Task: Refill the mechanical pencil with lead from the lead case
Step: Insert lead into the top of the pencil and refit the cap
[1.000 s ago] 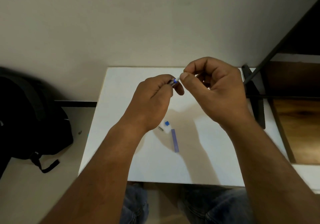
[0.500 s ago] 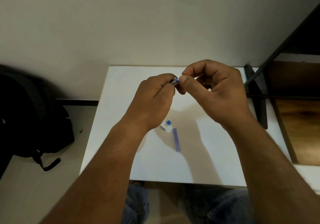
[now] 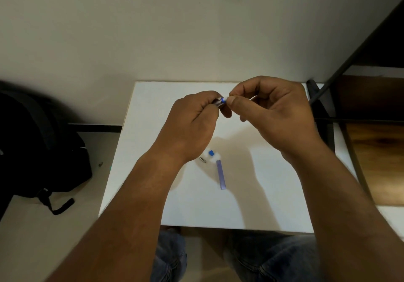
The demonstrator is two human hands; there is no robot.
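**Both hands at the pencil's open end**

White table (image 3: 153, 172) under your hands, pale wall behind it. Below the grip, toward you, a long blue lead case (image 3: 220, 174) lies flat; just beyond it sit a small blue-and-white cap (image 3: 211, 154) and a tiny dark piece (image 3: 203, 160). Your left hand (image 3: 192, 126) is curled around the pencil (image 3: 218, 102), only its dark end with a blue tip showing. Your right hand (image 3: 273, 115) pinches thumb and forefinger together right at that tip; whether lead sits between them is too small to tell. Far left of the grip, a black backpack (image 3: 43, 146) rests on the floor.
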